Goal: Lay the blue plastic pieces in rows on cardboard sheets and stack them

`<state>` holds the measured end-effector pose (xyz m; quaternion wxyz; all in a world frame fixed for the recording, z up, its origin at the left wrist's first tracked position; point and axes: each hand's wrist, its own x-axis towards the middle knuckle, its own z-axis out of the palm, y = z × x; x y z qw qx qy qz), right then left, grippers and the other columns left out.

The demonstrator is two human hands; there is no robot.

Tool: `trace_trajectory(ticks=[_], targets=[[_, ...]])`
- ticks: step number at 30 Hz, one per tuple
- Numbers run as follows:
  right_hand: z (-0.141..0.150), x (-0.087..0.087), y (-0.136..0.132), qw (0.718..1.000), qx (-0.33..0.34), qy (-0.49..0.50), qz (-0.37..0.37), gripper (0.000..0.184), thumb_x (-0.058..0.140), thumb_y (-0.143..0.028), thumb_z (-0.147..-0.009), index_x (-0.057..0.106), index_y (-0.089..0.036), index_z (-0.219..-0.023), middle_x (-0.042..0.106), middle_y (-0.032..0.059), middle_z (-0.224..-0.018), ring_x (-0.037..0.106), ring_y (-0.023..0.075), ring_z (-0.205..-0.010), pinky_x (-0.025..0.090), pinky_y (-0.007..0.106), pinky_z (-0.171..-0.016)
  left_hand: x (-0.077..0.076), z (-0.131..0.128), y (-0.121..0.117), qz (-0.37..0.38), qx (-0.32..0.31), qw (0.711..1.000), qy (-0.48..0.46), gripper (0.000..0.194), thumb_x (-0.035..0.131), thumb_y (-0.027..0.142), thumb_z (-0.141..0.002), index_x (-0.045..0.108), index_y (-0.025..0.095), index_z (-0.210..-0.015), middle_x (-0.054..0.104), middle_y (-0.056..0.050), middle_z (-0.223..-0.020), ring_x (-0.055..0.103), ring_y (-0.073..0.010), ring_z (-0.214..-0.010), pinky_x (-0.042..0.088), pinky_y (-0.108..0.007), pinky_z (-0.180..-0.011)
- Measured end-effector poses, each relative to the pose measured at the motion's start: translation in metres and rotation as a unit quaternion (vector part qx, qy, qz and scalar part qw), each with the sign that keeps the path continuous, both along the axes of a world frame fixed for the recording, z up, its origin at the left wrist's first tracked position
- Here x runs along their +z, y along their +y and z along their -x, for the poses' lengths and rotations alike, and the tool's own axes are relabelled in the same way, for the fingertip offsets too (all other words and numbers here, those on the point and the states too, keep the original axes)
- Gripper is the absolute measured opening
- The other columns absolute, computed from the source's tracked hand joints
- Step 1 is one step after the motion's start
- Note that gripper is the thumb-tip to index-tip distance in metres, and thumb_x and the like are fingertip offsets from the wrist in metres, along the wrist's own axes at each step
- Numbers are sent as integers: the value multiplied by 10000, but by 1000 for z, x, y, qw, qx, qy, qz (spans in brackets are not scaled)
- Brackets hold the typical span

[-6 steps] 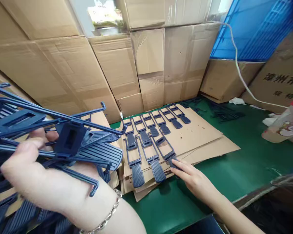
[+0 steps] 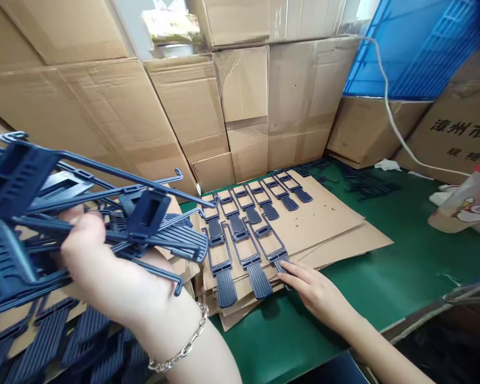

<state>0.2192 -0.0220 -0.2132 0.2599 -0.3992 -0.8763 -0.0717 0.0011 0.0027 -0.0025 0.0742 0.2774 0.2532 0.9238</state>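
At the left, my left hand (image 2: pixel 100 250) is closed around a loose bundle of dark blue plastic frames (image 2: pixel 146 213), raised above the work surface. Their hooked rods and ribbed tabs stick out in several directions. Lower right of centre, my right hand (image 2: pixel 314 290) has its fingers on the ribbed tab of one dark blue plastic frame (image 2: pixel 272 242); its thumb is hidden. That frame lies on cardboard sheets (image 2: pixel 320 213) at the right end of the front row. Beside it lie two like frames, one of them this frame (image 2: pixel 248 250), and a back row of several more.
More ribbed frames (image 2: pixel 44 341) lie on cardboard at the lower left. Stacked cartons (image 2: pixel 176 106) wall off the back. On the green table (image 2: pixel 384 277) are loose dark parts (image 2: pixel 364 181), a white cord (image 2: pixel 396 117) and a clear plastic cup (image 2: pixel 470 205) at right.
My left hand and its bundle have shifted right. The frame under my right fingers has settled flatter and straighter on the cardboard, while that hand has barely moved.
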Motion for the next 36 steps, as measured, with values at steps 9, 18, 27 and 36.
trace_trajectory(ticks=[9,18,27,36], targets=[[3,12,-1,997,-12,-14,81,536,348,-39,-751,479,-199,-1245,377,27,-1336,382,197,-1197,409,365,-958,-26,-44,29,113,-248,959,-74,123,607,249,-672,595,176,-770,594,21,-780,565,-139,-834,471,-300,-740],[-46,81,2,947,-207,237,69,241,412,-234,-801,622,-192,-912,603,56,-923,566,166,-816,487,296,-705,-65,-76,47,220,-475,837,161,204,597,343,-726,637,201,-866,632,-15,-895,582,-159,-860,434,-318,-837],[-58,184,53,798,-110,513,296,393,530,-535,-755,539,-174,-911,512,-19,-553,343,51,-295,148,149,-239,-56,-82,37,275,-592,650,389,265,664,309,-676,617,169,-896,640,-31,-888,572,-187,-874,430,-335,-823],[-61,172,56,693,-54,660,286,263,667,-341,-669,550,-165,-825,514,-37,-550,356,30,-302,219,121,-218,-69,-72,53,330,-556,734,209,272,672,376,-662,652,171,-839,651,-33,-847,583,-191,-868,425,-337,-840]])
